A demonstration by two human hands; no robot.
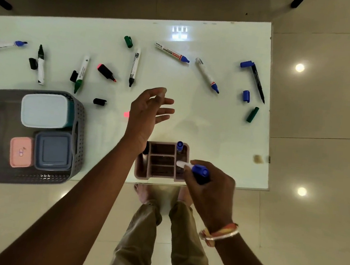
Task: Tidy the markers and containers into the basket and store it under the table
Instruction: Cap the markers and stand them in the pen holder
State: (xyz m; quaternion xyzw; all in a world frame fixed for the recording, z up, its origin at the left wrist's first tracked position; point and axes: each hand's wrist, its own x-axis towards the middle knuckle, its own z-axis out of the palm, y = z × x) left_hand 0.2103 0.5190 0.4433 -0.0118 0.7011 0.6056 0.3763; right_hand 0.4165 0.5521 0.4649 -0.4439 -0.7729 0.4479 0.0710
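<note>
Eight markers lie scattered across the far half of the worktop: three blue ones, two black, one green, a pink highlighter and a thin black pen. The leftmost blue one is cut by the frame edge. Eight loose caps lie among them: three black, two green, two blue and one pink, which is partly hidden behind the left hand.

Near the front edge stands one pink organiser with several compartments. A blue-capped marker stands upright in its far right slot, and a black one stands at its left side.

The right hand holds a ninth, capped blue marker over the organiser, with the fingers curled round the barrel. The left hand hovers above the middle of the worktop, fingers wide and holding nothing.

One grey lattice basket sits at the near left. It holds three lidded containers: a teal one with a white lid, a blue-grey one and a small pink one.

The worktop is glossy white and mirrors a light. Beneath it the floor is pale polished tile with two bright reflections.
</note>
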